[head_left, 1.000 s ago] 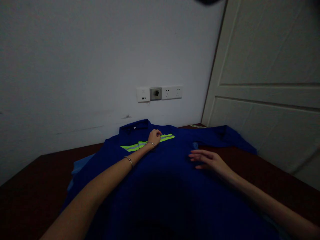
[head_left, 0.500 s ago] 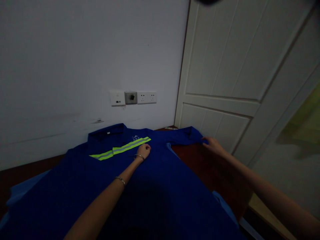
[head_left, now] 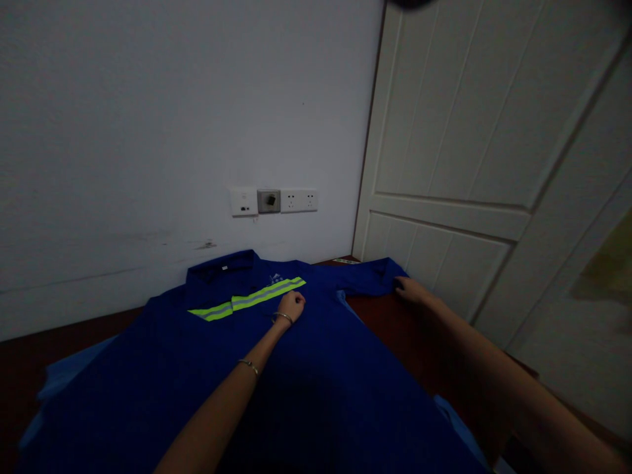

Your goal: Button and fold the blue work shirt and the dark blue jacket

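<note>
A dark blue work shirt [head_left: 320,368] lies spread out, its collar toward the wall. A yellow-green reflective strip [head_left: 269,293] crosses its chest below a small pale logo. My left hand [head_left: 291,306] rests on the chest just under the strip, its fingers curled into a loose fist with no cloth visible in them. At the far right, my right hand [head_left: 412,289] pinches the end of the shirt's sleeve [head_left: 378,275]; its fingertips are partly hidden against the cloth.
Lighter blue cloth [head_left: 76,368] shows from under the shirt on both sides. The dark red-brown surface [head_left: 390,322] beneath meets a white wall with sockets [head_left: 299,200] behind and a white panelled door [head_left: 444,230] at right. Something yellowish [head_left: 609,263] hangs at the right edge.
The view has shifted slightly, so everything sits a little lower and to the right. My right hand has turned and closed in on the sleeve end; my left hand stays by the strip.
</note>
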Motion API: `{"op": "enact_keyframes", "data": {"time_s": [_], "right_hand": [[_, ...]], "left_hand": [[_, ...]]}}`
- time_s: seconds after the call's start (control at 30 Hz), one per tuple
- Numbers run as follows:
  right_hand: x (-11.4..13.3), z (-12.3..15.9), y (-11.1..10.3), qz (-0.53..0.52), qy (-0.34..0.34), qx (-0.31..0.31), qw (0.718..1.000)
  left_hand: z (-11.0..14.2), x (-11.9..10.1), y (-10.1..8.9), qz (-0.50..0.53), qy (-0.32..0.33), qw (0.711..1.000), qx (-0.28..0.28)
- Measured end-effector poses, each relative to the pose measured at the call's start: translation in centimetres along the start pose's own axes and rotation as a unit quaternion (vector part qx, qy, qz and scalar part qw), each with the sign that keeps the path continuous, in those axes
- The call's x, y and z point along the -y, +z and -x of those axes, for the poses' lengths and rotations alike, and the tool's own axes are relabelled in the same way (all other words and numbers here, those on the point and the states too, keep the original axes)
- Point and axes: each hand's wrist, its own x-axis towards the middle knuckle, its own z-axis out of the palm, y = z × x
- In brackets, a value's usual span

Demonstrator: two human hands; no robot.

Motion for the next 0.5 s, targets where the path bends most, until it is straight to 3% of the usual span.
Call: {"op": "enact_keyframes", "data": {"time_s": [0.5], "right_hand": [[1.6, -2.4, 0.7, 0.026, 0.045, 0.031, 0.998]], "left_hand": [[0.4, -0.5, -0.3, 0.0, -0.006, 1.0, 0.0]]}}
